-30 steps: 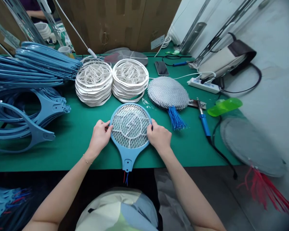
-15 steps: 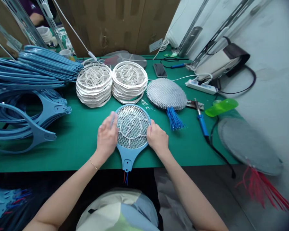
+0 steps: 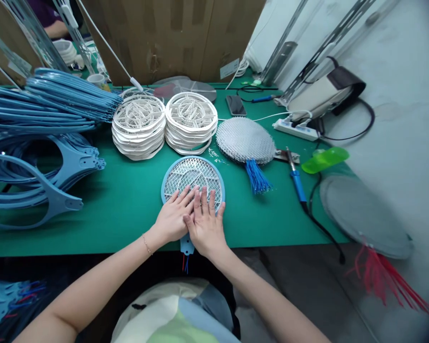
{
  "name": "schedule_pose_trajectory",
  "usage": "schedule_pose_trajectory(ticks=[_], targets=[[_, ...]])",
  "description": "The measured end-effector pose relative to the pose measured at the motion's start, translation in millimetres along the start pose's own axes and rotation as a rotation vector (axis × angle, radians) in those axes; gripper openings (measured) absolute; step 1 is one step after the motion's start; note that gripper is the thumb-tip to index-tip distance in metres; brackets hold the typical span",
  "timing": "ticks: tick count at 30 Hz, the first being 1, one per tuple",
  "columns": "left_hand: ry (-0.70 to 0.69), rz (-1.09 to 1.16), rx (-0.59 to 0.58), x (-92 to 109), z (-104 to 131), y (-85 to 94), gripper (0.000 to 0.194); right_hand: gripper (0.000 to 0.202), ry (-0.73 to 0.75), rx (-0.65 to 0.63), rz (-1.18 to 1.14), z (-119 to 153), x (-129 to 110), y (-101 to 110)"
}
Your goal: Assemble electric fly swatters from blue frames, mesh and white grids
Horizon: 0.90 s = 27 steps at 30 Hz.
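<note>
A blue mosquito-swatter head (image 3: 187, 243) lies flat at the front of the green table, with red and blue wires hanging from its neck past the edge. A white ring grille with a lightning-bolt shape covers its metal mesh (image 3: 195, 169). My left hand (image 3: 175, 213) rests flat, fingers outstretched, across the lower left of the grille. Beside it my right hand (image 3: 207, 224) lies flat on the lower right, fingers spread, its thumb by the left hand. Both palms hide the lower grille and part of the blue frame.
Two stacks of white grilles (image 3: 191, 121) stand behind the swatter. Blue frames (image 3: 53, 164) are piled at left. To the right lie mesh discs (image 3: 245, 140) with blue wires, a soldering iron (image 3: 297, 178), a green plastic piece (image 3: 325, 159) and a power strip (image 3: 295, 128).
Both my hands have left the sides of the frame and come together over the lower part of the grille, now lying flat. The swatter head stays in about the same place.
</note>
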<state>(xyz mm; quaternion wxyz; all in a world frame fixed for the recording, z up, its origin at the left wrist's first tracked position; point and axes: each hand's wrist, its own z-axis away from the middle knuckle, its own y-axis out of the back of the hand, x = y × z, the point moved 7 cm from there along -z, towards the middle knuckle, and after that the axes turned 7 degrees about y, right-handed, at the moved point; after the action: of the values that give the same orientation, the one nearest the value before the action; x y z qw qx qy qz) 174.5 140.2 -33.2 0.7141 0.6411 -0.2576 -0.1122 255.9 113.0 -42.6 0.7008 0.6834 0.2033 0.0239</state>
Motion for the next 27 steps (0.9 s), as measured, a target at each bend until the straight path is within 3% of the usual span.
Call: schedule_pose_trajectory(ticks=[5,7,10,14,17,20,23,27], targets=[[0.064,0.036,0.032,5.6,8.9,-3.2,0.057,0.07,-0.124,0.135,-0.061,-28.0,49.9,38.8],[0.073,0.054,0.036,6.8,11.3,-2.0,0.057,0.069,-0.172,0.112,-0.058,-42.6,69.8,37.5],[0.051,0.147,0.023,-1.0,5.6,9.1,0.059,0.066,-0.184,0.045,-0.046,-55.1,84.9,16.7],[0.135,0.196,0.184,-44.0,-19.2,37.5,0.06,0.066,-0.175,0.097,-0.053,-52.4,88.4,3.2],[0.172,0.137,0.163,-70.2,-37.3,32.8,0.07,0.068,-0.18,0.078,-0.031,-52.8,88.0,5.6],[0.164,0.098,0.124,-76.4,-44.0,20.0,0.076,0.069,-0.174,0.06,0.012,-66.9,88.4,15.2],[0.171,0.076,0.128,-74.4,-43.2,15.7,0.079,0.067,-0.041,0.072,0.051,-90.3,83.3,23.5],[0.162,0.105,0.106,-71.8,-41.2,16.6,0.084,0.068,0.056,-0.054,0.02,-107.4,82.6,14.9]])
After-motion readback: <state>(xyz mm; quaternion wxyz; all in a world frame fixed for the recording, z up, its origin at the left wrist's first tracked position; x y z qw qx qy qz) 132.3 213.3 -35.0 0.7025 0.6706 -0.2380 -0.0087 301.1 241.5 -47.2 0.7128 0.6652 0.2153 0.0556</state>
